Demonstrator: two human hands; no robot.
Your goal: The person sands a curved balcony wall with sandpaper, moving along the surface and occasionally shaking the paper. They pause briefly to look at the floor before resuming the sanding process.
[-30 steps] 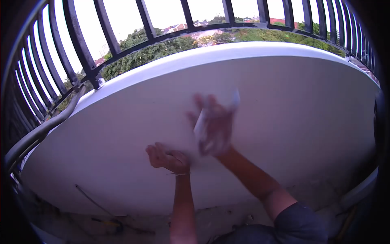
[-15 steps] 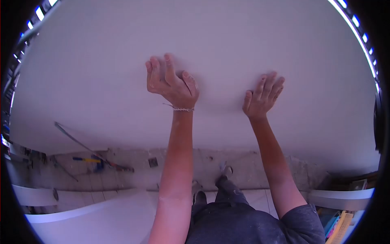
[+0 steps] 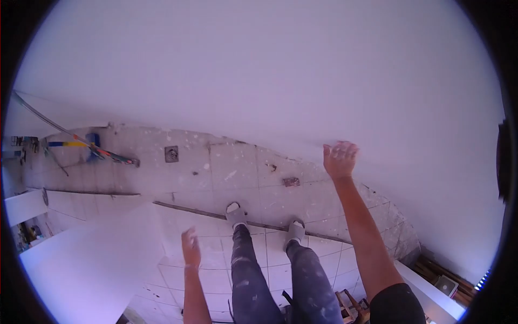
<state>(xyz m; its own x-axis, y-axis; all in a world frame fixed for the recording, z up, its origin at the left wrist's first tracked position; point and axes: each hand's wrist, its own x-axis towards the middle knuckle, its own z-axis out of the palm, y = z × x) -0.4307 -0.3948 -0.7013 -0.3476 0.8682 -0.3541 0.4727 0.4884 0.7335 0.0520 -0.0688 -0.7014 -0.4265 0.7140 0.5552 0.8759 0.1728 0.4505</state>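
Against the lower part of the white wall [image 3: 259, 81], my right hand [image 3: 341, 159] rests with its palm toward the surface, fingers up and the thumb apart. It holds nothing. Lower down, my left hand [image 3: 190, 247] hangs in the air over the tiled floor [image 3: 237, 167], away from the wall. Its fingers are loosely extended and slightly blurred, with nothing in them. Pale dust marks the fingers of my right hand.
A square floor drain [image 3: 171, 154] and a reddish fragment [image 3: 291, 182] lie on the splattered tiles. At left, a long hose-like piece [image 3: 46, 119] leans on the wall near a blue-and-yellow tool [image 3: 93, 144]. A white panel [image 3: 86, 259] stands lower left. Wooden pieces [image 3: 350, 308] lie behind my legs.
My left hand has come off the wall and dropped down to the left. My right hand is lower relative to the view, still at the wall. The view has tilted down, showing more floor.
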